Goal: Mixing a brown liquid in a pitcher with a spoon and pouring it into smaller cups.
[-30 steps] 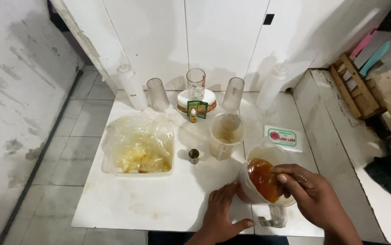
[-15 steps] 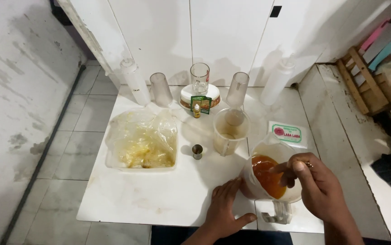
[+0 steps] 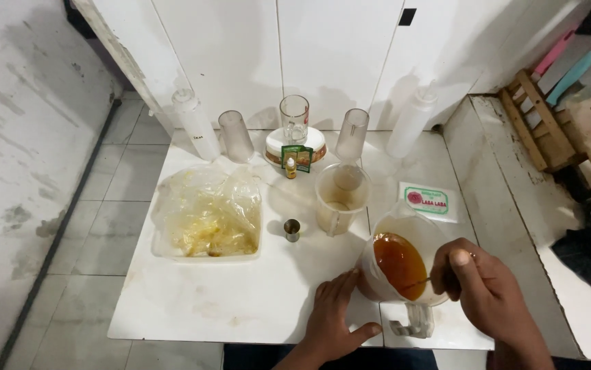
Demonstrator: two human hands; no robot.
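Observation:
A translucent plastic jug with orange-brown liquid stands near the front right of a white table. My right hand grips a thin metal utensil whose end dips into the liquid. My left hand lies flat on the table with fingers spread, touching the jug's left side at its base. The jug's handle points toward me.
A plastic-covered tray of yellowish food sits at left. A smaller jug, a tiny metal cup, a small dropper bottle, glasses, squeeze bottles and a round lidded tub stand behind. A labelled packet lies right.
The view has shifted slightly. My right hand has moved around the jug's rim with the utensil, and my left hand has stayed at the jug's base.

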